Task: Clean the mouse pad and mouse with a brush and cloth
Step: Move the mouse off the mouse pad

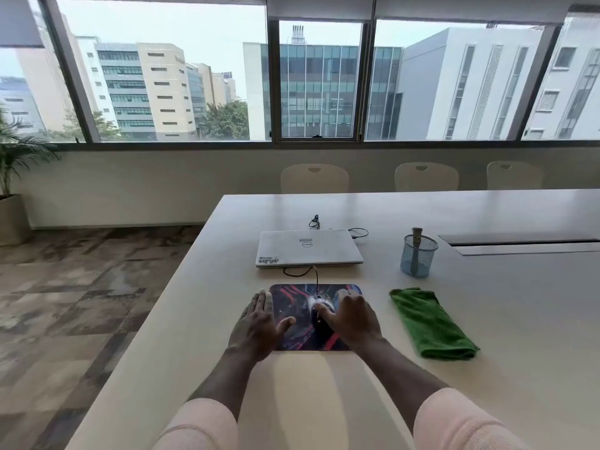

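Observation:
A dark mouse pad with red and blue streaks lies near the table's front edge. On it sits a black wired mouse, its cable running to the laptop. My left hand lies flat on the pad's left edge, fingers straight. My right hand rests over the mouse's right side with the thumb on top; its fingers look spread and relaxed. A folded green cloth lies to the right of the pad. The brush stands handle-up in a blue mesh cup behind the cloth.
A closed white laptop sits behind the pad with a cable at its back. The white table has a cable slot at right. Three chairs stand along the far side. A potted plant is far left.

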